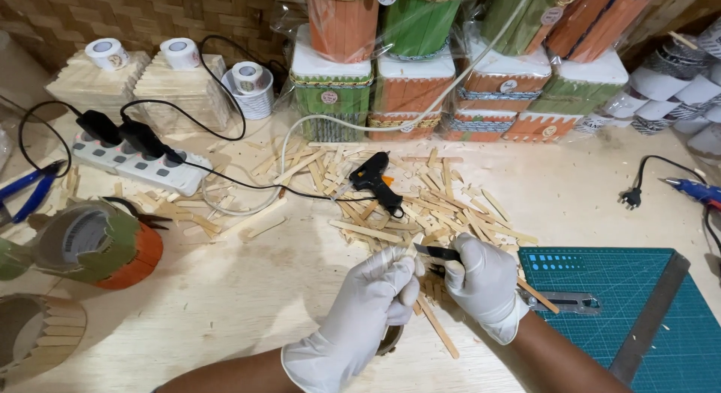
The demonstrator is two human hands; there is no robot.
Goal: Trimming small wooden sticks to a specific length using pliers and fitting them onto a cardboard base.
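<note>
Illumination is bright, warm and even across the table [248, 303]. Shadows are soft and short, falling toward the lower left of objects, which indicates a source above and to the right. Glare shows on the plastic wrapping [466, 33] of the stacked boxes at the top. Focus is sharp at centre. Wide-angle distortion bends the edges, and the corners appear slightly softer.

Pale wooden stick [396, 252], upright, black knife blade [435, 252] against it

Glue gun [378, 180] on stick pile [420, 205]; power strip [139, 162] left; cutting mat [601, 303] right.
</note>
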